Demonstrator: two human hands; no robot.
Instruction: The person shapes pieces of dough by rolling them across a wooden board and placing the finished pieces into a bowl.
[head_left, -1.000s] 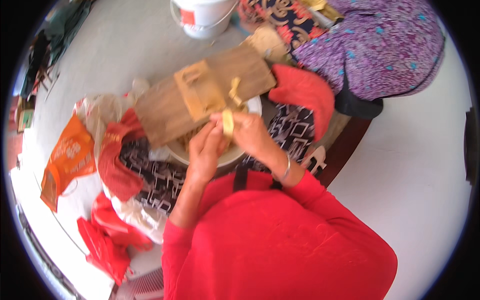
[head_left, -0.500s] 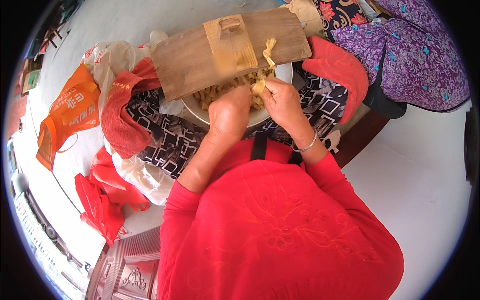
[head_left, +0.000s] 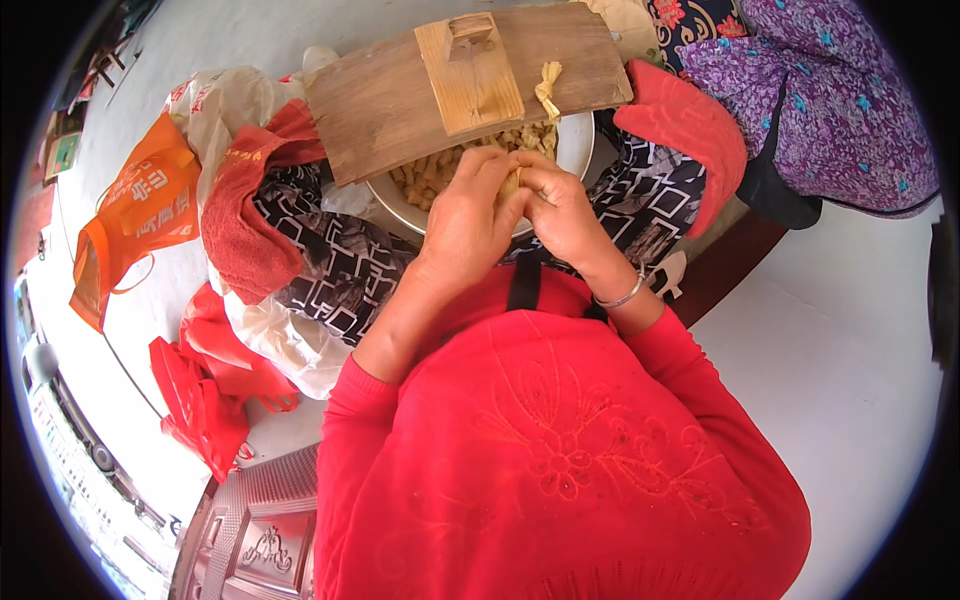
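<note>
My left hand [head_left: 468,218] and my right hand [head_left: 560,212] meet over the near side of a white bowl [head_left: 577,140], fingers closed around a small yellow strip [head_left: 512,182], mostly hidden between them. Inside the bowl lie several small tan pieces [head_left: 425,180]. A wide wooden board [head_left: 365,110] spans the bowl, bearing a lighter wooden block [head_left: 462,90] with a raised part at its far end. On the board, right of that block, sits a knotted yellow piece [head_left: 548,90].
Red cloths [head_left: 250,235] drape over my patterned trouser legs. An orange bag [head_left: 125,215], white plastic bags and red bags [head_left: 205,400] lie on my left. A person in purple patterned clothing [head_left: 820,120] is close at upper right. A carved panel [head_left: 260,530] is at lower left.
The head view has shifted, so the board appears higher. My hands have drawn closer together, fingers overlapping, and the yellow strip that showed earlier is now mostly covered.
</note>
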